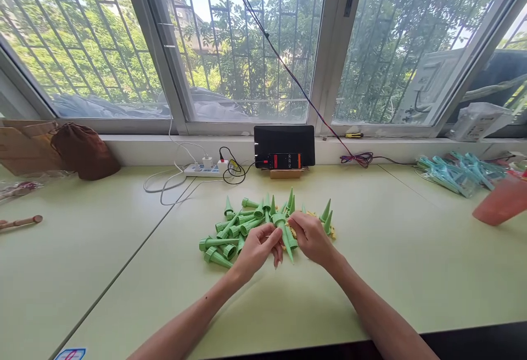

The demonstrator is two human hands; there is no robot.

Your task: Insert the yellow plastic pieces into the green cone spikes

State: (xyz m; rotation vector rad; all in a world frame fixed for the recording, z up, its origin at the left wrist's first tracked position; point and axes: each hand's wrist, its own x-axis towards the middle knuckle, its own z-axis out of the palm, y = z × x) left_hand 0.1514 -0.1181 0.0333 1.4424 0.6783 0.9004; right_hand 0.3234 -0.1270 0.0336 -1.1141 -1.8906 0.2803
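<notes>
A heap of green plastic cone-shaped spikes (239,227) lies on the pale green table (391,250), with some small yellow parts (331,233) at its right edge. Both hands meet just in front of the heap. My left hand (257,249) has its fingers curled and pinched around a thin small piece that I cannot make out. My right hand (312,237) is closed on one green spike (286,236), whose point slants down toward me between the two hands.
A power strip (206,169) with cables and a phone (285,161) propped before a black box stand by the window ledge. A brown pouch (84,151) sits far left, a wooden stick (20,221) at the left edge, teal items (457,172) and an orange object (500,202) at the right.
</notes>
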